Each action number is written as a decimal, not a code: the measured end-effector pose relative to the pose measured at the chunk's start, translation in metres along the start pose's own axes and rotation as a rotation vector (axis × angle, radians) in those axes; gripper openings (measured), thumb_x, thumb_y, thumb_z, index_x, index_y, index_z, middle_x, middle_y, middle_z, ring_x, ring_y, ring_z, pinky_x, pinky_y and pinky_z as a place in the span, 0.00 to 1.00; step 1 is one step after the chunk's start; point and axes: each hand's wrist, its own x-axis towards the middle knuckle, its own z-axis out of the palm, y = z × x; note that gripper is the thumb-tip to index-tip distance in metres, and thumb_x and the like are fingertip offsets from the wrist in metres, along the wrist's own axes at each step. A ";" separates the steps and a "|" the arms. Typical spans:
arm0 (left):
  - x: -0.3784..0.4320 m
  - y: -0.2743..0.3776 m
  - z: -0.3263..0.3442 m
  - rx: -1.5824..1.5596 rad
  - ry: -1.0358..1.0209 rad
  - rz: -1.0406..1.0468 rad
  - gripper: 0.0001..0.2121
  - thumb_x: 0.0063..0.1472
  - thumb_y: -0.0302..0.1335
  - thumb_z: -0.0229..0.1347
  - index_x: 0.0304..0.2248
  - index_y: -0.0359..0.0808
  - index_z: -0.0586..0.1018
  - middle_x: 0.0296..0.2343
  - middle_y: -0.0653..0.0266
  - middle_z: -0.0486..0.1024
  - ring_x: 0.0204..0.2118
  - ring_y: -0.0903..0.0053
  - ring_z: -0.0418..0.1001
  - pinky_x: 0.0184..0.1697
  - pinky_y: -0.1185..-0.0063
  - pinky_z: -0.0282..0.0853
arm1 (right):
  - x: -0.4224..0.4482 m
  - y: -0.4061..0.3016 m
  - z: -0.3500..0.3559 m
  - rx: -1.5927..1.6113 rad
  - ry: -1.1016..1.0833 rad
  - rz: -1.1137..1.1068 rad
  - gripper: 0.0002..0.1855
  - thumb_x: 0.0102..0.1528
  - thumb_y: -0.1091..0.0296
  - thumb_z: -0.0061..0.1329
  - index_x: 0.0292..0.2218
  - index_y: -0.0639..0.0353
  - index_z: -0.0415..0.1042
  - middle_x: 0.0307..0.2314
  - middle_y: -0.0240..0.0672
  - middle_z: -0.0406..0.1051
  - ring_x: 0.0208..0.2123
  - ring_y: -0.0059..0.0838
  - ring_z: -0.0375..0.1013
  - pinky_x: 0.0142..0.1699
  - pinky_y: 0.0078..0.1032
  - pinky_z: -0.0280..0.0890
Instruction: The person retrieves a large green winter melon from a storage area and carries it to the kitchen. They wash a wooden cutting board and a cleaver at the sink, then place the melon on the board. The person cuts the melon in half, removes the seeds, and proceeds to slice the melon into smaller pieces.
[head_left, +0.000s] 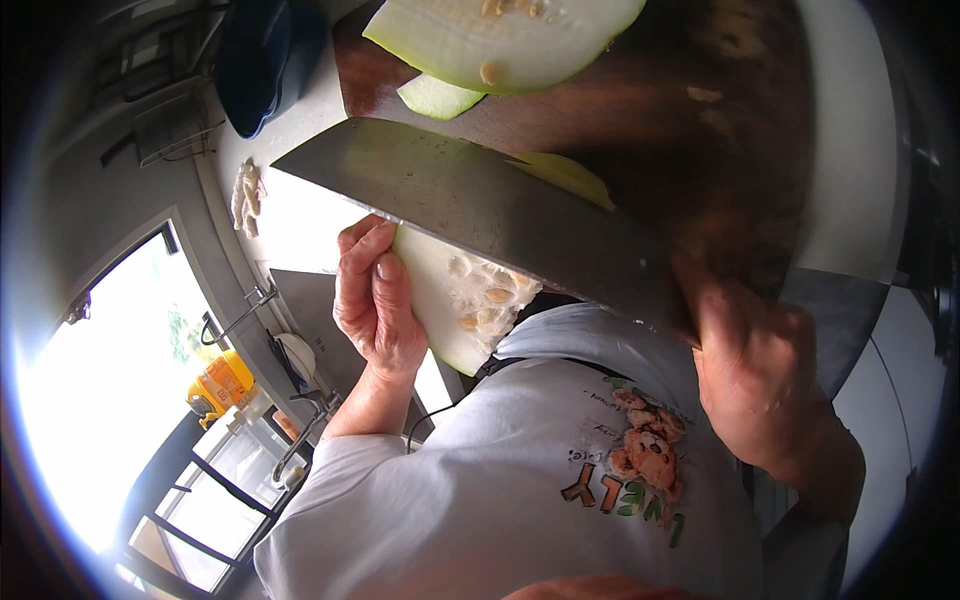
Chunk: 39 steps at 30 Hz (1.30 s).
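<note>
My left hand (379, 300) grips a wedge of pale melon (457, 292), perhaps winter melon, with seeds and spongy pulp showing on its inner side. In my right hand (757, 367) is a wide cleaver (450, 202), its handle mostly hidden by my fingers. The cleaver's edge runs along the upper side of the wedge; whether it has cut in, I cannot tell. Beyond the blade, a larger melon piece (517, 45) with seeds lies on the dark wooden cutting board (660, 127). A small green-skinned piece (441, 97) rests beside it, and a strip of green peel (570, 176) shows by the cleaver.
Scraps of pale pulp (247, 199) lie on the white counter (307, 101) left of the board. A dark blue basin (255, 67) stands at the far left. Farther left are a metal faucet (307, 435), a yellow bottle (221, 386) and a bright window (127, 330).
</note>
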 end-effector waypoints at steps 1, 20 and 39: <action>0.000 0.001 0.001 0.013 0.004 -0.017 0.10 0.61 0.25 0.47 0.39 0.28 0.73 0.38 0.55 0.69 0.42 0.75 0.64 0.48 0.80 0.56 | -0.002 0.000 -0.003 0.035 -0.009 0.012 0.22 0.41 0.84 0.48 0.41 0.73 0.63 0.29 0.46 0.69 0.21 0.40 0.70 0.24 0.29 0.66; 0.008 0.006 0.004 0.002 -0.038 0.102 0.10 0.61 0.25 0.46 0.39 0.28 0.73 0.37 0.53 0.69 0.40 0.73 0.67 0.45 0.78 0.60 | 0.046 0.026 0.021 0.332 -0.112 0.063 0.04 0.50 0.79 0.44 0.30 0.66 0.62 0.17 0.46 0.66 0.19 0.47 0.68 0.23 0.35 0.63; 0.015 0.003 -0.007 -0.001 -0.128 0.117 0.10 0.60 0.25 0.49 0.39 0.30 0.75 0.37 0.53 0.71 0.41 0.70 0.68 0.46 0.76 0.61 | -0.016 0.025 0.015 0.255 0.036 0.083 0.11 0.43 0.82 0.46 0.32 0.67 0.66 0.19 0.40 0.67 0.18 0.36 0.69 0.22 0.28 0.64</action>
